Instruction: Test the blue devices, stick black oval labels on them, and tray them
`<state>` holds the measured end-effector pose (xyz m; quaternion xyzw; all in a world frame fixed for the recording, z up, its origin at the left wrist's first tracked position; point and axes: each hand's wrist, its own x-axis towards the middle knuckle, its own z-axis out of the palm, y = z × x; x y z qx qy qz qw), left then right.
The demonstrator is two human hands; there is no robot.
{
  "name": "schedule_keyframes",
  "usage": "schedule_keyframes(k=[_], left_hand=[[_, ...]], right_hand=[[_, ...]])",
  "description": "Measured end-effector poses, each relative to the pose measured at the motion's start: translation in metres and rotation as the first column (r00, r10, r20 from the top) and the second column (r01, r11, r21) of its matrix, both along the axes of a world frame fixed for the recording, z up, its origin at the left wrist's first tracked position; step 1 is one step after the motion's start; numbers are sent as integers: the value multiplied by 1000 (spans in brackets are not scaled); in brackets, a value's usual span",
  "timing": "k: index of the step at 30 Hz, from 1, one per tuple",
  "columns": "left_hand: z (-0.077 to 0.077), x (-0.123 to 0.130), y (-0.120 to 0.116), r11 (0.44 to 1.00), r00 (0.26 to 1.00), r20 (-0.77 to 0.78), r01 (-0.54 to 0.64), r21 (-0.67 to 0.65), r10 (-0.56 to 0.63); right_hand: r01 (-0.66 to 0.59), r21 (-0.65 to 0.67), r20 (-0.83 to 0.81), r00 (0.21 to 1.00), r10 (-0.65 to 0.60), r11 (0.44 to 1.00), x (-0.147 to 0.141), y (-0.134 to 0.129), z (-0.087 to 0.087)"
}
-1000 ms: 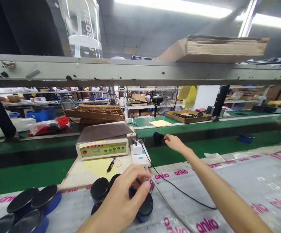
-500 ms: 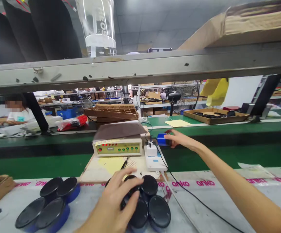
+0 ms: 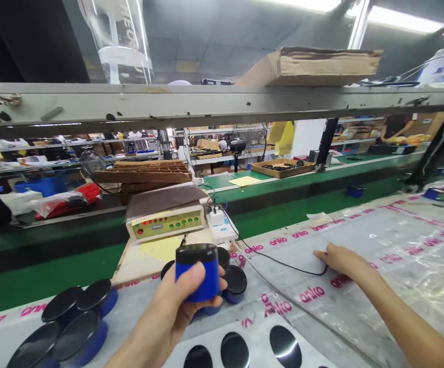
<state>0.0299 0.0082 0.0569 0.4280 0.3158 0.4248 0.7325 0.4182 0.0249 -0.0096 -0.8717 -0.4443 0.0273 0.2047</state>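
A blue container with a black top (image 3: 197, 273) is in my left hand (image 3: 168, 306), raised over the front of the table. Behind and beside it stand several similar black-topped blue containers (image 3: 235, 282), partly hidden by the hand. My right hand (image 3: 340, 259) is low over the plastic-covered table at the right, its fingers closed at the end of a looped black cable (image 3: 294, 267); whether it grips the cable is too small to tell. Another group of black-topped containers (image 3: 79, 337) stands at the left. A white sheet with black discs (image 3: 235, 350) lies at the bottom.
A control box with green buttons (image 3: 164, 223) and a white power strip (image 3: 222, 227) sit behind the containers. A green belt (image 3: 290, 207) crosses behind. The metal shelf edge (image 3: 206, 102) spans overhead. A grey cord runs over the table.
The view has turned right. My left hand has lifted a blue container. My right hand has come back from the belt to the table, and the blue item it held is gone from it.
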Motion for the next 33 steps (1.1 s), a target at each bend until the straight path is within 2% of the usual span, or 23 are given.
schedule_keyframes(k=[1, 3, 6, 9, 10, 11, 13, 14, 15, 17, 19, 20, 21, 23, 24, 26, 28, 29, 31, 33], left_hand=[[1, -3, 0, 998, 998, 55, -27, -63, 30], [4, -8, 2, 989, 987, 152, -29, -144, 51], [2, -14, 7, 983, 972, 235, 54, -178, -11], [-7, -18, 8, 988, 969, 240, 95, -125, -63], [-10, -19, 8, 990, 970, 237, 89, -108, -62], [-12, -20, 8, 992, 971, 235, 79, -98, -55], [-12, -21, 8, 994, 971, 237, 43, -103, -17], [-11, -21, 8, 994, 970, 242, 16, -106, 10], [-9, -23, 8, 994, 968, 247, -9, -109, 36], [-3, -26, 8, 992, 966, 244, -60, -112, 86], [2, -29, 9, 988, 966, 221, -113, -109, 135], [4, -30, 9, 985, 966, 206, -135, -110, 156], [6, -31, 10, 981, 965, 196, -155, -115, 175], [9, -31, 11, 978, 958, 218, -161, -130, 186], [9, -31, 12, 981, 954, 248, -139, -137, 170], [7, -28, 13, 986, 945, 306, -70, -149, 113], [2, -26, 14, 987, 951, 303, -16, -157, 64], [-2, -25, 14, 986, 959, 278, -5, -166, 52], [-10, -24, 15, 983, 973, 226, 6, -184, 36], [-18, -23, 14, 982, 980, 197, 34, -188, 4]], right_hand=[[12, 35, -21, 1000, -11, 999, 3, -2, -7], [-14, 149, -82, 996, 26, 989, -1, -5, -6], [-106, 387, -125, 978, 167, 916, -35, -13, 22], [-228, 584, -128, 922, 366, 779, -103, -32, 59], [-257, 684, -129, 879, 460, 683, -130, -39, 68], [-330, 712, -110, 819, 563, 620, -156, -46, 74], [-453, 717, -109, 678, 727, 530, -196, -53, 78], [-497, 682, -136, 634, 761, 536, -206, -52, 76], [-532, 627, -164, 624, 764, 569, -209, -49, 70], [-564, 416, -191, 713, 675, 714, -194, -38, 49], [-507, 92, -117, 849, 515, 857, -161, -30, 18], [-457, -83, -82, 889, 451, 885, -142, -29, 1], [-437, -216, -73, 899, 432, 873, -124, -31, -14], [-432, -305, -96, 901, 424, 849, -98, -37, -39], [-441, -299, -121, 897, 424, 847, -91, -41, -45], [-444, -221, -155, 895, 418, 868, -90, -48, -42], [-480, -84, -157, 872, 464, 873, -101, -54, -24], [-513, 16, -135, 850, 510, 858, -109, -56, -12], [-598, 251, -25, 782, 622, 761, -131, -62, 13], [-663, 423, 132, 719, 682, 617, -157, -69, 33]])
